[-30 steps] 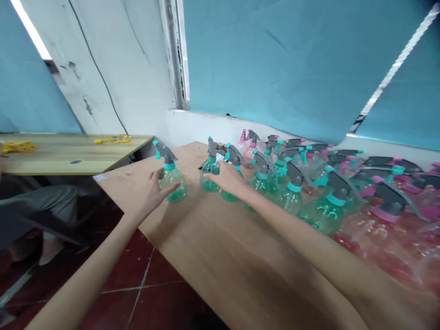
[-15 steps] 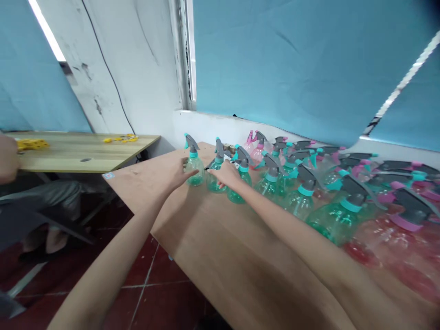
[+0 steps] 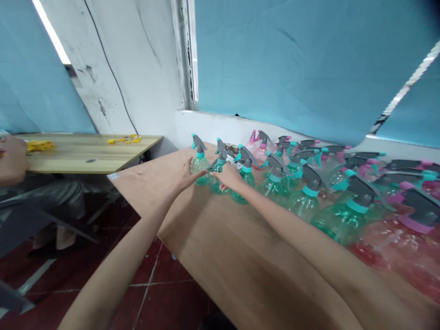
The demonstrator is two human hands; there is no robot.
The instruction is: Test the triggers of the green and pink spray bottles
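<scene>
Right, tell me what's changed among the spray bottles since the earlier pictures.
The leftmost green spray bottle has moved right and farther away, nearer its green neighbour, along with the left hand. The neighbour's spray head looks turned a little more side-on. No letting go shows. The right hand stays at the neighbour; the other bottles look unmoved.
</scene>
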